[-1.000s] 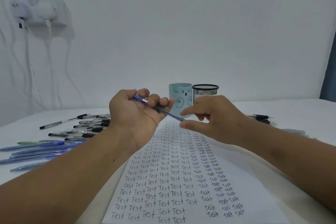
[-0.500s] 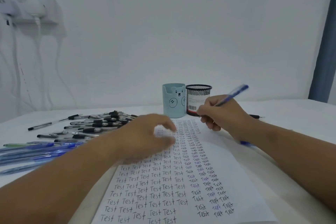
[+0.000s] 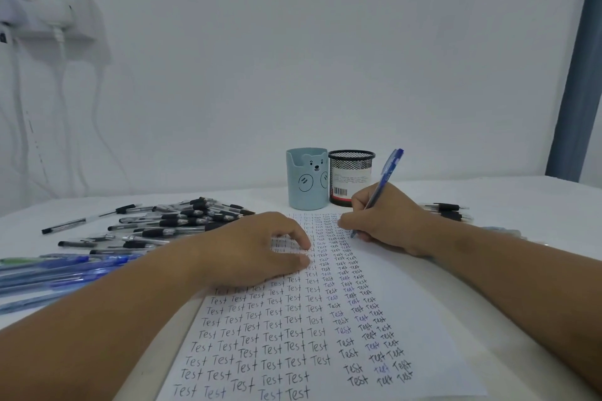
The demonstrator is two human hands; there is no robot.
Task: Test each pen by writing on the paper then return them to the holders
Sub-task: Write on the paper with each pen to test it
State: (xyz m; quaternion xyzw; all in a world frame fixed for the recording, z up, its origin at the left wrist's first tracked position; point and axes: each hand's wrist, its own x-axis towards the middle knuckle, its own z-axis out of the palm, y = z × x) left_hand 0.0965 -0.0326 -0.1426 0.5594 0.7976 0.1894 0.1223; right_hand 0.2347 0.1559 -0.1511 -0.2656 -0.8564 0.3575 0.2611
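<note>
A single wide-angle view from the person's head looks forward and down across the worktop (image 3: 521, 205) toward a wall (image 3: 325, 58). It sits close: both forearms enter from the bottom corners, the paper (image 3: 423, 319) runs off the lower edge, and straight lines bow near the frame's sides. The two holders (image 3: 308, 185) stand near the centre.

I count two holders just beyond my right grip (image 3: 382, 221): one blue bear cup (image 3: 306, 184), one black mesh cup (image 3: 351, 176). One sheet of paper (image 3: 325, 319). One blue pen (image 3: 379, 192) in that grip. Loose pens (image 3: 169, 225) left of my left grip (image 3: 257, 249): too piled to count.
</note>
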